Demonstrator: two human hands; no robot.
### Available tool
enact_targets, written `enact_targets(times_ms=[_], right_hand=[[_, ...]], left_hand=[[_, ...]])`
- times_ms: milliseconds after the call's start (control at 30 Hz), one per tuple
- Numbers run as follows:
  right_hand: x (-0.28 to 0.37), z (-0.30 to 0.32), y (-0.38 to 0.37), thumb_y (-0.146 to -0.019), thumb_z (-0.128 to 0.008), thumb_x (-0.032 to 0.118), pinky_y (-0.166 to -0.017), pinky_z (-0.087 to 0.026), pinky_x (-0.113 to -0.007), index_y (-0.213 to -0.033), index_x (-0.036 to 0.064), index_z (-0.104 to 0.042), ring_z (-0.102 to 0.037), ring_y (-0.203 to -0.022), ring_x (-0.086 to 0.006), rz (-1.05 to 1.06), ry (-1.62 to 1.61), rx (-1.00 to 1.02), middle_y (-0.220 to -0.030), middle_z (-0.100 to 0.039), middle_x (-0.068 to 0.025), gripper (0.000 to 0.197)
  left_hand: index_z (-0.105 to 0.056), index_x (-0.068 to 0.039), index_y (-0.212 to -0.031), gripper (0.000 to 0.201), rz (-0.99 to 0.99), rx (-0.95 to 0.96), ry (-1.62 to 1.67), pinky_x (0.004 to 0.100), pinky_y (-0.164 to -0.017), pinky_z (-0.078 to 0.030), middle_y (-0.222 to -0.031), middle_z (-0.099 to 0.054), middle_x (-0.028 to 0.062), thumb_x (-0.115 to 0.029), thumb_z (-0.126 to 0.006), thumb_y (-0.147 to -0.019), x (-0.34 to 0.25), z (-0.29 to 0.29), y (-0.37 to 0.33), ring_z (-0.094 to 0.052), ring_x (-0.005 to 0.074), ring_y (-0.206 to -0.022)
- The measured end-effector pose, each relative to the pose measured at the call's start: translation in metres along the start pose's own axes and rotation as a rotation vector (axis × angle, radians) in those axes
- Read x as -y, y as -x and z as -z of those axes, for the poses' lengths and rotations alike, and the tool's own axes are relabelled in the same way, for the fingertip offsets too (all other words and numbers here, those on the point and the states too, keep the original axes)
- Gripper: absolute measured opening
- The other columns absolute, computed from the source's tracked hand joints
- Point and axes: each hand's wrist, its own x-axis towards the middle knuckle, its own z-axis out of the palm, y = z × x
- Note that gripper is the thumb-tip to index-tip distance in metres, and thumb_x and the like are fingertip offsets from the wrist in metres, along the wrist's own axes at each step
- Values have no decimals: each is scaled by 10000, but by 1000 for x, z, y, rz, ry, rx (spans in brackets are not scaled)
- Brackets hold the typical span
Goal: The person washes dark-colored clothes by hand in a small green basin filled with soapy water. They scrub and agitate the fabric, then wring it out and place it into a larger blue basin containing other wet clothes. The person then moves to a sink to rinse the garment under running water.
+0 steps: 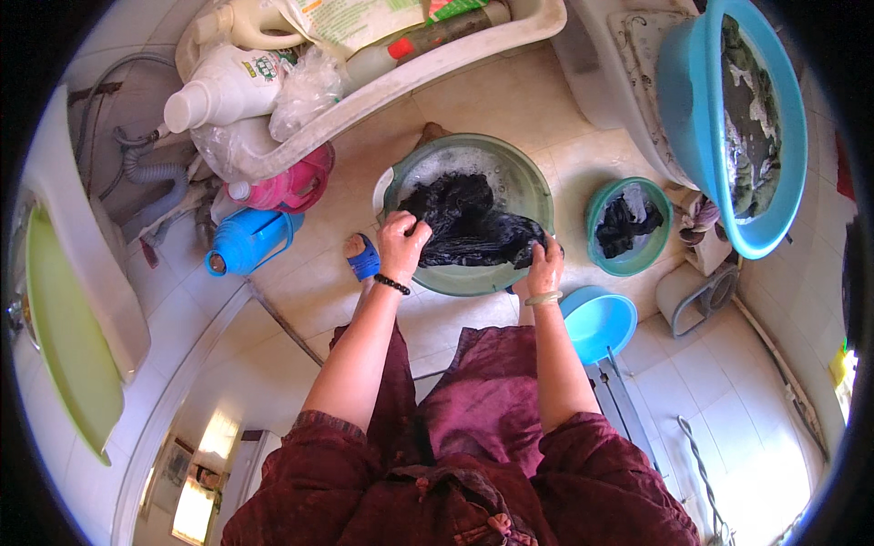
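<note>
A wet black garment [469,218] is stretched across a green plastic basin [542,187] of sudsy water on the floor. My left hand [401,244], below a dark bead bracelet, grips the cloth at the basin's left rim with curled fingers. At the right rim, my right hand [544,267], with a pale bangle on its wrist, holds the other end of the fabric. Between both hands the cloth lies partly in the water, its middle bunched toward the far side. What exact kind of garment it is, I cannot make out.
Right of it stands a small green basin [671,218] with dark cloth; nearer sits a blue basin [601,318]. A large blue tub [692,100] of wet laundry rises at upper right. A blue jug [246,241] and pink container [296,182] lie left, beneath a bottle-filled sink [428,68].
</note>
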Motion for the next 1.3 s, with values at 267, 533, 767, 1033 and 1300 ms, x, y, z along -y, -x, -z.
enact_targets(times_ms=[267,533,767,1033,1300], right_hand=[[-12,-102,-20,-800,-578,226,-1026,-225,-424,-1333,30,-275,-259,-1242,-420,117,-123,-11,-1317,-293,-292,644],[-15,-144,-43,-827,-527,343,-948,-327,-514,-1322,69,-306,-241,-1250,-437,-243,60,243,-1336,-279,-278,608],[-48,-167,-68,-823,-496,232,-1030,-263,-408,-1305,51,-336,-287,-1257,-353,10,1051,863,-1370,-285,-193,539],[-13,-114,-95,-736,-582,99,-830,-423,-330,-1098,73,-525,-521,-994,-218,112,530,557,-1110,-543,-87,368],[48,-53,-41,-610,-626,38,-735,-420,-257,-919,45,-568,-529,-778,-129,-161,-661,433,-829,-585,-14,314]], left_hand=[[-370,-209,-1284,764,-149,328,-642,516,-937,-307,-1365,-246,131,-166,-683,-588,0,-42,-9,-314,407,-1185],[-322,-278,-1315,840,31,589,-777,518,-775,-432,-1351,-234,213,-406,-724,-589,61,-75,-20,-465,449,-994],[-367,-219,-1298,738,238,804,-360,437,-875,-418,-1242,-429,249,-550,-605,-682,115,-87,-43,-483,372,-1083],[-533,0,-1109,512,496,477,-152,390,-910,-364,-1089,-570,203,-407,-450,-809,64,-81,-72,-513,327,-1043],[-607,-28,-648,373,463,168,690,266,-647,-384,-652,-569,10,-368,-549,-791,29,-24,-41,-516,119,-682]])
